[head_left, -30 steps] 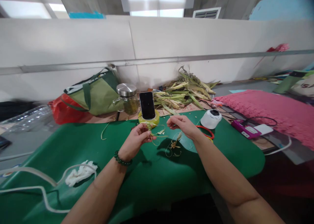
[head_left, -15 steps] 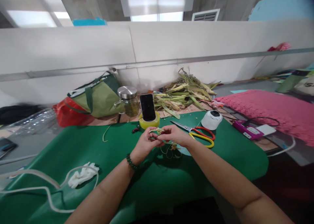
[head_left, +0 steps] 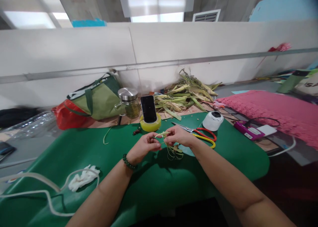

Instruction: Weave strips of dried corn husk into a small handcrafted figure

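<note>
My left hand (head_left: 144,146) and my right hand (head_left: 179,136) meet above the green mat (head_left: 154,184), both pinching a small bundle of thin husk strips (head_left: 162,134). Loose ends of the strips (head_left: 174,150) curl down below my right hand onto the mat. A dark bead bracelet (head_left: 128,162) sits on my left wrist. Just beyond my hands a black phone (head_left: 148,108) stands upright in a yellow tape roll (head_left: 150,125).
Red-and-yellow scissors (head_left: 200,135) and a white round device (head_left: 213,120) lie right of my hands. A pile of corn husks (head_left: 185,95), a glass jar (head_left: 130,102) and a green bag (head_left: 96,96) stand at the back. White cloth (head_left: 80,179) and tubing lie left; a pink mat (head_left: 273,112) right.
My hands, apart a second ago with a strip stretched between them, have come together at the middle and now pinch the bundle close to each other.
</note>
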Action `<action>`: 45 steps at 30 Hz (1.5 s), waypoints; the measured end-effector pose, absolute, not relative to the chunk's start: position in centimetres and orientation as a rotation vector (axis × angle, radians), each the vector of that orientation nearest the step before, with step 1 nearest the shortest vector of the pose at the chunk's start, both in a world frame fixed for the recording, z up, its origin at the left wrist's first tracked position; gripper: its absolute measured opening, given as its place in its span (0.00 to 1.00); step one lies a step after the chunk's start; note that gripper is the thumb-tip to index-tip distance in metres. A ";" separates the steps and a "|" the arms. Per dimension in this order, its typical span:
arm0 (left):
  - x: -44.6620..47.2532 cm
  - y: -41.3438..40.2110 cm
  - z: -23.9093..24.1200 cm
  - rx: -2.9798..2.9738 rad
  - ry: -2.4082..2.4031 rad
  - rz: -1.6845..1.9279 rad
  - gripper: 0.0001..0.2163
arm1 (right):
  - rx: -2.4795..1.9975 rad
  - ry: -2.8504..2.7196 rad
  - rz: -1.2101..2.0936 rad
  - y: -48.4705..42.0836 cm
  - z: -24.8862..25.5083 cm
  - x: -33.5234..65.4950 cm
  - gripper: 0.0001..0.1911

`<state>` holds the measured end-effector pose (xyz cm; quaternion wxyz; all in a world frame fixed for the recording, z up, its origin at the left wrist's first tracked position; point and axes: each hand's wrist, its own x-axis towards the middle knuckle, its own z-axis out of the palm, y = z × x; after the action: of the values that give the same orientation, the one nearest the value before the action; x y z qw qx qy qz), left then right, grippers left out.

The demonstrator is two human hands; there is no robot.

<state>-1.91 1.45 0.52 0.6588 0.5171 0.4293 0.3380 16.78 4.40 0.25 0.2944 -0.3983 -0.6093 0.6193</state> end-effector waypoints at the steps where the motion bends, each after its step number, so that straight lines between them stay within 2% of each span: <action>1: -2.0 1.5 0.6 1.189 0.963 0.773 0.21 | -1.054 -1.631 1.654 4.4 0.2 16.8 0.10; 10: -3.3 1.7 1.8 1.287 0.996 0.692 0.21 | -1.110 -1.449 1.777 4.8 0.1 16.9 0.13; 15: -2.6 1.4 2.1 1.256 1.235 0.795 0.18 | -1.144 -1.359 1.666 5.1 -0.4 16.3 0.16; 19: -1.5 1.3 1.1 1.250 1.114 0.655 0.18 | -1.105 -1.435 1.654 4.7 -0.5 15.9 0.14; 25: -1.4 1.4 0.4 1.226 1.058 0.637 0.16 | -1.125 -1.546 1.718 4.5 -0.3 16.0 0.10; 40: -1.5 1.2 0.2 1.217 0.995 0.706 0.18 | -1.038 -1.577 1.722 4.2 -0.1 15.9 0.11; 45: -1.8 1.2 0.7 1.207 0.980 0.620 0.21 | -0.963 -1.586 1.716 4.6 -0.5 16.3 0.11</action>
<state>-1.81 1.23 0.69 0.6698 0.5354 0.4350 0.2749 16.25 4.59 -0.49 0.3023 -0.3633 -0.5983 0.6470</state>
